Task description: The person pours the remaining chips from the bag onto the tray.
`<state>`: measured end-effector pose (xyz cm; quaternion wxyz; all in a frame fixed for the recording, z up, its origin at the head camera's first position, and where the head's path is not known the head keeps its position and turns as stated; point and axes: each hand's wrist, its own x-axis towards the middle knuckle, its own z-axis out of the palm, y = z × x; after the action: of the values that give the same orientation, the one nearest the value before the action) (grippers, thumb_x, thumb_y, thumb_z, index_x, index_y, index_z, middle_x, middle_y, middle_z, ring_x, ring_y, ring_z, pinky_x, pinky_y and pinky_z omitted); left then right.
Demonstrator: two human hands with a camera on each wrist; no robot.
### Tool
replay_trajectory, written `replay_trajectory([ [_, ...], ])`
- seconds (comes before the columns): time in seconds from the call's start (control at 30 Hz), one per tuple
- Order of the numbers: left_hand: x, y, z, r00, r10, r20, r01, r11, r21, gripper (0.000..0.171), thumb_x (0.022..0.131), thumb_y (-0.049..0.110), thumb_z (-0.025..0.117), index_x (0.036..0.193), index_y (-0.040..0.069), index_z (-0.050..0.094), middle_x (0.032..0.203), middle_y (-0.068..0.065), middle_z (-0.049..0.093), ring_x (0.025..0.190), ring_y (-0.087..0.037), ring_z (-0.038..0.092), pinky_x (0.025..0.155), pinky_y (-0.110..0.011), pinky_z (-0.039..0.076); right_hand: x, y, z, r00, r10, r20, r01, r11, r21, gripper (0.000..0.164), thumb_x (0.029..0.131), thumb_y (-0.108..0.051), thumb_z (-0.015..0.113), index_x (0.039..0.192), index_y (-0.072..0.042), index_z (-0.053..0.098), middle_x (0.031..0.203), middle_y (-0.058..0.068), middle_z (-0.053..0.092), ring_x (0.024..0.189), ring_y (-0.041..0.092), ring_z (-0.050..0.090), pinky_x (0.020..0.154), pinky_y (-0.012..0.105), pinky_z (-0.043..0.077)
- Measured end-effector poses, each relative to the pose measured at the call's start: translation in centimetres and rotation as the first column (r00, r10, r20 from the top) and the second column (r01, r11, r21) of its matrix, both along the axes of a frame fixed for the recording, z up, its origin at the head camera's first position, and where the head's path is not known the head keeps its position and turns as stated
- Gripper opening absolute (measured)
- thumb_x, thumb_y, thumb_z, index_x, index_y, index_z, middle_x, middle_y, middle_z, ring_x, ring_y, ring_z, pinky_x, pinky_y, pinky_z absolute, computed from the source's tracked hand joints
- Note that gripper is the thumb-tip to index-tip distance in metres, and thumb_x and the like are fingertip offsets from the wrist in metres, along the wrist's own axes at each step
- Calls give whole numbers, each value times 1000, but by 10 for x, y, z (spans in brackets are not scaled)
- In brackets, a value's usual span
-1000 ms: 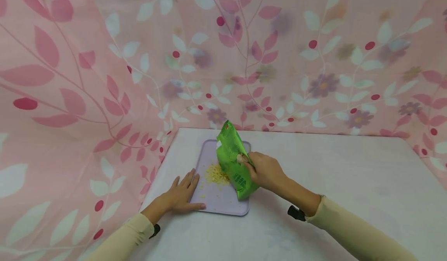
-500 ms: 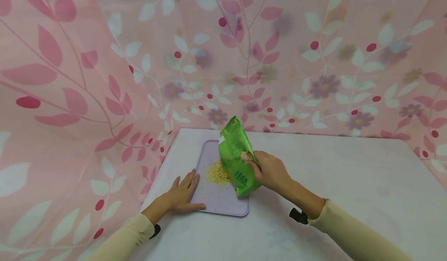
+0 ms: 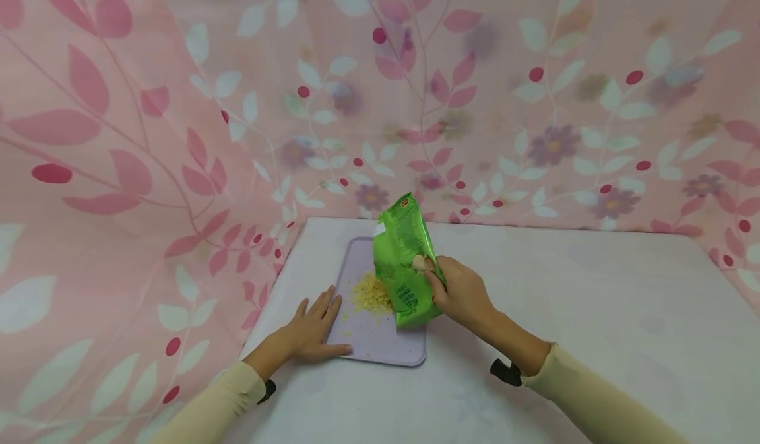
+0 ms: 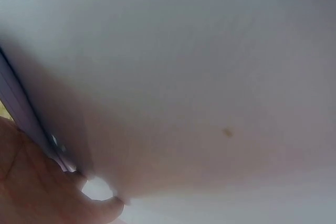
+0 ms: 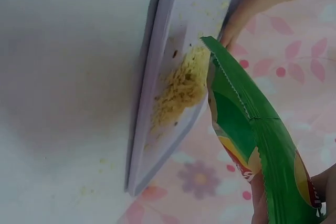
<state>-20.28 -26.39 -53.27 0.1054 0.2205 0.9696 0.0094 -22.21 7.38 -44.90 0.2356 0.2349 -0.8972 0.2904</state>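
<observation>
My right hand (image 3: pixel 466 289) grips a green snack bag (image 3: pixel 404 259) by its right side, tilted over a pale purple tray (image 3: pixel 382 348). Yellow crushed crumbs (image 3: pixel 369 293) lie heaped on the tray, left of the bag and partly hidden by it. In the right wrist view the bag (image 5: pixel 262 150) shows its crimped seam, beside the crumb pile (image 5: pixel 181 95). My left hand (image 3: pixel 311 332) rests on the tray's left edge, fingers straight and spread. Only part of the left hand (image 4: pixel 37 187) shows in the left wrist view, next to the tray's rim (image 4: pixel 21 103).
A white-covered table (image 3: pixel 564 312) carries the tray near its left end. Behind and to the left hangs a pink floral curtain (image 3: pixel 475 101). A few small crumbs (image 5: pixel 86 190) lie on the tabletop beside the tray.
The bag has turned: its upper end has swung right and up, while its lower end has shifted slightly left and up. My left hand stays in place on the tray.
</observation>
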Motion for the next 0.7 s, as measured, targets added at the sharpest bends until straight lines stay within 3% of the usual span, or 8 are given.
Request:
replay_trajectory([
  [0.27, -2, 1, -2, 1000, -2, -20, 2, 1000, -13, 117, 67, 90, 26, 149, 10, 4, 156, -11, -3, 144, -26, 7, 109, -59, 11, 1, 9, 1, 999, 13, 47, -13, 1000, 3, 14, 88, -22, 62, 88, -8, 58, 67, -5, 51, 56, 5, 43, 47, 18, 34],
  [0.37, -2, 2, -2, 999, -14, -35, 14, 1000, -2, 115, 68, 89, 27, 149, 9, 6, 156, -12, -1, 143, -27, 9, 108, -59, 13, 0, 12, 6, 999, 20, -31, -22, 996, -84, 12, 87, -17, 62, 88, -6, 58, 68, -3, 52, 55, 4, 43, 46, 18, 34],
  [0.47, -1, 3, -1, 999, -17, -31, 17, 1000, 3, 115, 69, 88, 28, 149, 9, 6, 156, -12, -2, 143, -28, 9, 108, -59, 13, -1, 14, 13, 988, 12, -154, -48, 972, -231, 11, 86, -12, 63, 91, -3, 59, 69, 0, 53, 54, 7, 44, 44, 20, 35],
  [0.53, -1, 3, 0, 999, -17, -30, 17, 1000, 3, 114, 69, 88, 29, 149, 9, 7, 156, -12, -1, 143, -28, 9, 108, -59, 13, -1, 15, 15, 980, 26, -196, -79, 960, -268, 11, 85, -10, 64, 91, -3, 59, 70, 1, 53, 55, 7, 45, 45, 21, 37],
  [0.6, 0, 2, 0, 1000, -13, -29, 13, 1000, 1, 115, 69, 88, 29, 149, 9, 7, 156, -12, -1, 143, -28, 9, 108, -60, 13, 0, 15, 13, 986, 60, -156, -95, 969, -228, 11, 86, -13, 63, 91, -5, 58, 68, -3, 52, 54, 3, 45, 46, 19, 37],
  [0.7, -1, 2, -1, 999, -12, -31, 12, 1000, -8, 115, 69, 88, 30, 149, 8, 7, 156, -13, -1, 143, -28, 10, 107, -60, 14, 3, 15, 7, 993, 114, -22, -116, 983, -144, 9, 88, -17, 62, 90, -9, 57, 65, -10, 52, 52, -4, 45, 47, 16, 38],
])
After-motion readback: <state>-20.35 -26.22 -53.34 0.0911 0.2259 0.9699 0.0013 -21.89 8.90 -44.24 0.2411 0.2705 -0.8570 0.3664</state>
